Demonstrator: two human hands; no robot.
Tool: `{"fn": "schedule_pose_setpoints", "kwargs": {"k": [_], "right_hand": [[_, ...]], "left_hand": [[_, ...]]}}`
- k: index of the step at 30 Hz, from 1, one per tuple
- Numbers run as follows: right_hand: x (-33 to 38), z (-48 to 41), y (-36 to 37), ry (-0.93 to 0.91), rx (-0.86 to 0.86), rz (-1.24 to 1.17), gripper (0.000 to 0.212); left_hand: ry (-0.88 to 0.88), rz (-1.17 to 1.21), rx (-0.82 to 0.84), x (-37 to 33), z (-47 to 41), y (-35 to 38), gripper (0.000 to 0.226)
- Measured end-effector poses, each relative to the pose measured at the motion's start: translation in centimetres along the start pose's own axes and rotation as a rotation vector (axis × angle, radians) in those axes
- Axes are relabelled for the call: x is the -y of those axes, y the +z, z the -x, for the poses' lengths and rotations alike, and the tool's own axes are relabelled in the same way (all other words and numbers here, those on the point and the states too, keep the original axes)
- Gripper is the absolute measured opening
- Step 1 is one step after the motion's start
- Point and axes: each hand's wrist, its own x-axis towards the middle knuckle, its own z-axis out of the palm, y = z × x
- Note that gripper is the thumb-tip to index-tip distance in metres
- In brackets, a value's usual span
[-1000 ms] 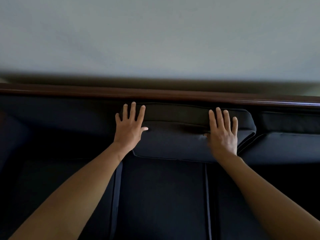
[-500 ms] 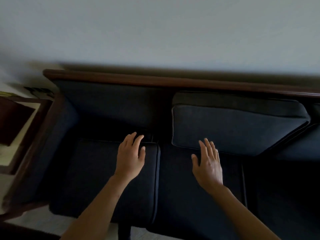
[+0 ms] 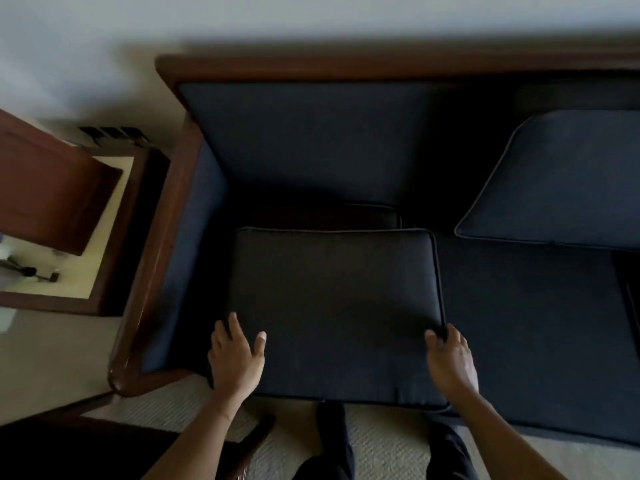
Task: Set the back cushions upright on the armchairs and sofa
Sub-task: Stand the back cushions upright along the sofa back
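A dark navy back cushion lies flat on the left seat of the sofa, its front edge hanging over the seat front. My left hand grips the cushion's left front corner, thumb on top and fingers down the side. At the right front corner, my right hand holds it the same way. The padded sofa back behind this seat is bare. Another navy back cushion stands upright against the back over the middle seat, to the right.
The sofa's wooden arm runs along the left. Beyond it stands a wooden side table with small items on it. Dark furniture sits at bottom left. My legs in dark trousers stand on beige carpet.
My hands left the upright middle cushion, moved left and down, and closed on the sides of the flat cushion on the left seat. The view swung left and downward.
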Motion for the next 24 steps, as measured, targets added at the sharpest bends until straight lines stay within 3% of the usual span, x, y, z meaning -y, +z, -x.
{"fn": "schedule_pose_setpoints", "kwargs": {"k": [2,6,11,18,22,24], "right_hand": [[-1.2,-0.1,2.1,0.044,-0.022,-0.015,0.067],[-3.2,-0.1,4.6,0.118,-0.102,-0.058,0.076],[-4.9,0.5,5.7,0.142,-0.186,-0.100,0.081],[-5.9,2.4,6.6,0.187,-0.290,-0.323,0.082],[-5.9,4.5,5.4,0.165,-0.307,-0.400,0.074],[-5.8,6.3,4.1,0.138,-0.322,-0.414,0.068]], "left_hand": [[-0.093,0.063,0.027,2.3,-1.2,1.0,0.094],[-0.114,0.204,-0.001,4.7,-2.4,1.9,0.104],[-0.165,0.464,-0.045,7.3,-3.7,3.0,0.099],[-0.161,0.506,-0.039,7.3,-3.6,2.7,0.098],[-0.173,0.484,0.006,7.9,-2.4,1.5,0.106],[-0.161,0.471,0.030,7.9,-0.8,0.0,0.098]]}}
